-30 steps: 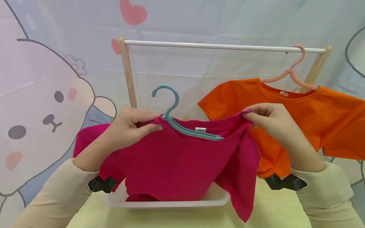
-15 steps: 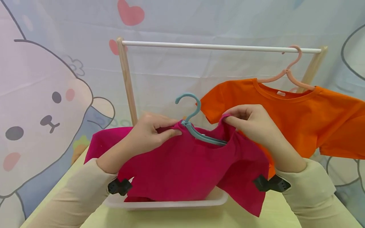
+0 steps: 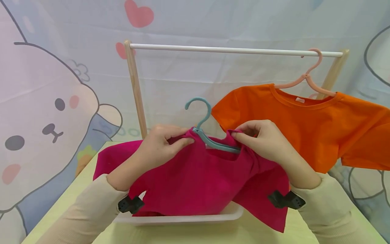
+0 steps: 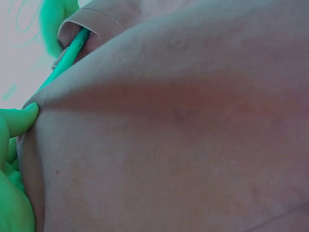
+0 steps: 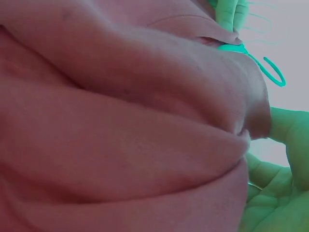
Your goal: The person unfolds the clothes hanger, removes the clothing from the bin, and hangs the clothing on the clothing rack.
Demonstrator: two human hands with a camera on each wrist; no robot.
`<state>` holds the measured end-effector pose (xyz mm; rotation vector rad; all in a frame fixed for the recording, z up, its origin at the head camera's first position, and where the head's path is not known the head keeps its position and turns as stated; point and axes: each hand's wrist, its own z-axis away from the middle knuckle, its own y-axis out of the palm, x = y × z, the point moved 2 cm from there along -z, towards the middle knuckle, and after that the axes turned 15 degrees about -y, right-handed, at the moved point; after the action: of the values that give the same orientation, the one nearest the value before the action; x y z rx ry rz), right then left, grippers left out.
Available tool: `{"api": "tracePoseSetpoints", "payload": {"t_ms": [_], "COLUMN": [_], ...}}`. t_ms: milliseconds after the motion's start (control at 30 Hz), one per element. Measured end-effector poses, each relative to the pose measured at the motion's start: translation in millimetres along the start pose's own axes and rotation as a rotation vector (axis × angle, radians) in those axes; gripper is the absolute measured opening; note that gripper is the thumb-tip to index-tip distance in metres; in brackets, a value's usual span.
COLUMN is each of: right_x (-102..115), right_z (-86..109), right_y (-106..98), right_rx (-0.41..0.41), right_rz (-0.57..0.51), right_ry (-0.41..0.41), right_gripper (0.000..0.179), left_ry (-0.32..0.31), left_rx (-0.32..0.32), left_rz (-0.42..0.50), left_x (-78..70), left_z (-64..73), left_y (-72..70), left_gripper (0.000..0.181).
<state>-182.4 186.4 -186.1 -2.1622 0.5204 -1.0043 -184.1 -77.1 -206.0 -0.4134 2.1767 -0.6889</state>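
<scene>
A magenta T-shirt is stretched between both hands above a white tub. Inside its neck opening lies a blue-green hanger, its hook standing up out of the collar. My left hand pinches the shirt at the left of the neckline, right beside the hanger's hook base. At the right side of the neckline my right hand pinches the fabric between thumb and fingers. In the left wrist view the shirt cloth fills most of the picture, with a thumb pressing its edge. The hanger's left arm is hidden under the cloth.
Behind stands a rack with a white rail and wooden posts. An orange T-shirt hangs on a pink hanger at its right end. The white tub sits on a pale yellow tabletop, below the magenta shirt.
Both hands have come closer together, the left moving right and the right moving left and slightly down. The hanger and shirt collar have shifted right, and the neckline is now slacker.
</scene>
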Motion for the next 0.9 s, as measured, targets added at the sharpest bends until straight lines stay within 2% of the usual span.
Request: {"api": "tracePoseSetpoints", "payload": {"t_ms": [133,333,600,700,900], "right_x": [-2.2,-4.2,-2.6,-0.8,3.0], "right_z": [6.0,13.8,17.6,17.1,15.8], "right_y": [1.3,0.4,9.9,14.1,21.2], "right_rx": [0.002,-0.05,-0.064,-0.071,-0.064], "right_rz": [0.014,0.053,0.125,0.143,0.173], "right_ry": [-0.009,-0.049,-0.247,-0.271,-0.3], "right_gripper": [0.029,0.022,0.011,0.01,0.008], "left_ry": [-0.044,-0.085,-0.117,-0.106,-0.015], "left_rx": [-0.034,-0.079,-0.084,-0.076,-0.078], "left_rz": [-0.007,0.004,-0.01,-0.014,-0.047], "left_x": [2.4,4.7,5.8,5.2,1.5], "left_z": [1.4,3.1,3.6,4.5,7.0], "left_y": [-2.7,-6.7,-7.1,-6.1,-2.0], "left_gripper": [0.031,0.03,0.029,0.029,0.029]}}
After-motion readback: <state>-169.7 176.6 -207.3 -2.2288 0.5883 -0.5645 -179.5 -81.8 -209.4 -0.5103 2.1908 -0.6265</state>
